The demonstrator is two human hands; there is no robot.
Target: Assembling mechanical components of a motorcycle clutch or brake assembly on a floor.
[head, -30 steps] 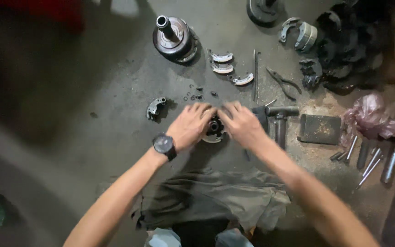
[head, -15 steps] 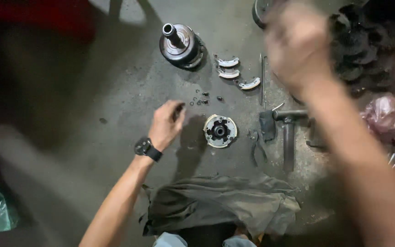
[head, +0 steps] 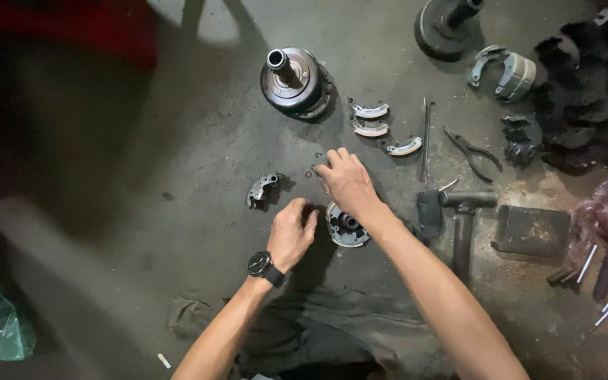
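While crouched over a grimy concrete floor (head: pixel 142 232): left hand (head: pixel 291 236), watch at the wrist, fingers curled loosely, holding nothing, just left of a round clutch plate (head: pixel 346 226). Right hand (head: pixel 347 184) reaching past the plate's far side, fingertips drawn together over small dark rings (head: pixel 312 171); cannot tell whether pinching one. Single brake shoe (head: pixel 262 188) lying left. Hammer (head: pixel 462 222) and pliers (head: pixel 473 151) well right.

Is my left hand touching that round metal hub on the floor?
Cannot tell. In the head view, the left hand sits right beside the round metal hub, but shadow hides any contact or gap.
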